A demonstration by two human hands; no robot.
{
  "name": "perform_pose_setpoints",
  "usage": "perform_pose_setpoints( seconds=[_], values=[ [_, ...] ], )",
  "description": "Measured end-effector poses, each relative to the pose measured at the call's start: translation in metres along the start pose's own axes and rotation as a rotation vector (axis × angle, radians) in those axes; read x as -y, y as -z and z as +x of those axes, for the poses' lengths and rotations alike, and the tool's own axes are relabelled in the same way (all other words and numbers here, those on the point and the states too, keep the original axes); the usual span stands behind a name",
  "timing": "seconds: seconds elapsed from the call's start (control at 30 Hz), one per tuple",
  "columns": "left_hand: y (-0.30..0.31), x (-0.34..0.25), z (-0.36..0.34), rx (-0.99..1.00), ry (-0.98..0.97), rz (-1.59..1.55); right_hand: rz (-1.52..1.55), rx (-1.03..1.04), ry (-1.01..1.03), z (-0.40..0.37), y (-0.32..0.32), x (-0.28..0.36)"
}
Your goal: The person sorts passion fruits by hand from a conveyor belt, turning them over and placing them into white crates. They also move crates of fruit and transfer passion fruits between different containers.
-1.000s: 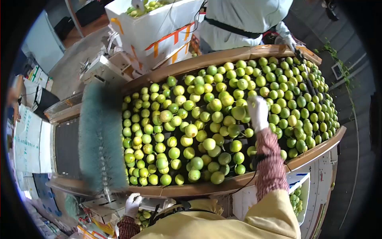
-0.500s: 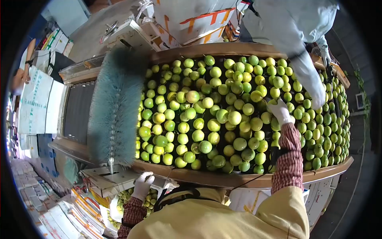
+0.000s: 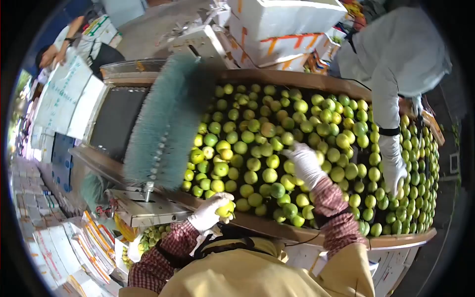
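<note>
Two hands, white-gloved, well apart. Left hand (image 3: 207,215): fingers closed around one yellow-green fruit (image 3: 225,210), at the near rail (image 3: 391,240), just beside the brush mount. Right hand (image 3: 305,164): fingers extended among the loose fruits (image 3: 269,175) about the middle of the bed; whether it grips one cannot be told. Both sleeves checked red and white.

Many round fruits, green to yellow, some blushed pink, spread over the dark conveyor (image 3: 118,119) between brown rails, in rows toward the right end.

One blue-green roller brush (image 3: 158,123), bristles blurred, set across the conveyor, left of the fruits.

One co-worker (image 3: 410,54) in pale hooded clothing, at the far rail (image 3: 297,79); one gloved hand (image 3: 394,178) down among the fruits, black band on the sleeve.

Several white boxes (image 3: 289,22) with orange tape, beyond the far rail. Further fruits (image 3: 151,237) below, near the left forearm.
</note>
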State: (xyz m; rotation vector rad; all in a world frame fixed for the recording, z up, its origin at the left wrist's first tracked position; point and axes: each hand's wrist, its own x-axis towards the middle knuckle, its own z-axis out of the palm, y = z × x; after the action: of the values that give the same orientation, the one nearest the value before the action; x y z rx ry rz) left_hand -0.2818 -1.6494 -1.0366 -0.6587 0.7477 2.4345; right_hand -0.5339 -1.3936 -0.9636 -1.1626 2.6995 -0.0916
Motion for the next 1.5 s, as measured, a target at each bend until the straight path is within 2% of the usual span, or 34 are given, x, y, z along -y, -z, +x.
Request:
perform_pose_setpoints(
  seconds=[0.03, 0.07, 0.1, 0.13, 0.17, 0.23, 0.27, 0.33, 0.4, 0.43, 0.47, 0.5, 0.53, 0.6, 0.67, 0.7, 0.73, 0.77, 0.8, 0.83, 0.87, 0.97, 1.03, 1.1, 1.13, 1.2, 1.23, 1.27, 1.3, 1.37, 1.4, 1.43, 1.47, 1.5],
  values=[
    [0.011, -0.005, -0.007, -0.034, -0.081, 0.036, -0.057, -0.122, 0.150, 0.021, -0.015, -0.001],
    [0.015, 0.009, -0.011, -0.068, -0.061, -0.078, -0.117, 0.268, -0.065, 0.005, -0.027, -0.045],
    [0.031, 0.020, -0.012, -0.073, -0.107, -0.119, -0.110, 0.322, 0.089, 0.003, -0.079, -0.090],
    [0.040, 0.025, -0.015, -0.078, -0.174, -0.063, -0.101, 0.303, 0.136, 0.008, -0.079, -0.095],
    [0.046, 0.023, -0.023, -0.071, -0.297, 0.145, -0.092, 0.284, 0.184, 0.013, -0.079, -0.100],
    [0.058, 0.021, -0.033, -0.103, -0.583, 0.673, -0.026, 0.508, 0.098, 0.025, -0.026, -0.071],
    [0.076, 0.024, -0.021, -0.023, -0.159, -0.140, -0.066, 0.375, 0.082, 0.030, -0.002, -0.040],
    [0.075, 0.023, -0.019, -0.021, -0.088, -0.237, 0.235, 0.316, -0.048, 0.038, 0.014, 0.010],
    [0.024, -0.005, -0.040, -0.184, -0.178, 0.069, 0.439, 0.197, 0.113, 0.037, -0.002, 0.052],
    [0.008, -0.011, -0.041, -0.217, -0.173, 0.234, 0.533, 0.276, 0.010, 0.029, 0.019, 0.101],
    [0.005, -0.011, -0.036, -0.177, -0.207, 0.278, 0.692, 0.323, 0.030, 0.020, 0.010, 0.130],
    [0.002, -0.011, -0.031, -0.137, -0.242, 0.321, 0.938, 0.376, 0.236, 0.017, -0.035, 0.142],
    [-0.003, -0.006, -0.027, -0.056, -0.396, 0.200, 0.971, 0.396, 0.365, 0.010, -0.060, 0.159],
    [0.005, -0.010, -0.036, -0.158, -0.200, 0.227, 0.842, 0.634, 0.225, 0.015, -0.063, 0.166],
    [0.055, 0.015, -0.029, -0.157, -0.275, 0.229, 0.466, 0.604, 0.261, 0.046, -0.057, 0.148],
    [0.056, 0.018, -0.037, -0.136, -0.230, 0.081, 0.136, 0.295, 0.156, 0.062, -0.100, 0.119],
    [0.056, 0.019, -0.043, -0.117, -0.188, -0.067, 0.108, 0.101, -0.099, 0.084, -0.087, 0.100],
    [0.058, 0.025, -0.045, -0.132, -0.168, -0.094, 0.103, 0.031, -0.214, 0.104, -0.085, 0.070],
    [0.061, 0.026, -0.048, -0.117, -0.138, -0.091, -0.125, -0.280, -0.155, 0.113, -0.094, 0.042],
    [0.063, 0.025, -0.051, -0.103, -0.112, -0.088, 0.018, -0.127, -0.280, 0.123, -0.097, 0.023],
    [0.064, 0.022, -0.053, -0.087, -0.082, -0.084, 0.056, -0.112, -0.359, 0.126, -0.118, 0.009],
    [0.067, 0.019, -0.048, -0.119, -0.166, -0.068, 0.180, -0.179, -0.295, 0.127, -0.136, -0.011],
    [0.076, 0.025, -0.044, -0.125, -0.200, -0.157, 0.328, -0.257, -0.244, 0.108, -0.130, 0.017],
    [0.072, 0.028, -0.035, -0.093, -0.365, -0.099, 0.451, -0.271, -0.183, 0.086, -0.128, 0.054],
    [0.070, 0.027, -0.032, -0.075, -0.444, -0.071, 0.511, -0.330, 0.000, 0.070, -0.134, 0.078],
    [0.073, 0.026, -0.031, 0.020, -0.440, -0.037, 0.860, 0.005, 0.017, 0.033, -0.113, 0.144],
    [0.075, 0.025, -0.031, 0.067, -0.439, -0.020, 0.872, 0.033, 0.108, 0.017, -0.110, 0.174],
    [0.078, 0.028, -0.028, 0.121, -0.543, 0.024, 0.980, 0.201, 0.078, 0.000, -0.081, 0.209],
    [0.092, 0.039, -0.033, 0.053, -0.436, -0.096, 1.181, 0.244, 0.189, -0.019, -0.129, 0.230],
    [0.106, 0.053, -0.073, -0.219, -0.307, -0.019, 1.020, 0.304, 0.400, -0.025, -0.125, 0.238],
    [0.124, 0.072, -0.083, -0.142, -0.424, -0.049, 1.010, 0.559, 0.344, -0.026, -0.119, 0.235],
    [0.107, 0.065, -0.108, -0.158, -0.386, -0.013, 0.941, 0.524, 0.316, -0.026, -0.127, 0.224],
    [0.128, 0.085, -0.128, -0.306, -0.389, 0.140, 0.871, 0.491, 0.293, -0.023, -0.139, 0.210],
    [0.164, 0.114, -0.141, -0.422, -0.224, -0.238, 0.817, 0.373, 0.217, -0.016, -0.150, 0.197]
  ],
)
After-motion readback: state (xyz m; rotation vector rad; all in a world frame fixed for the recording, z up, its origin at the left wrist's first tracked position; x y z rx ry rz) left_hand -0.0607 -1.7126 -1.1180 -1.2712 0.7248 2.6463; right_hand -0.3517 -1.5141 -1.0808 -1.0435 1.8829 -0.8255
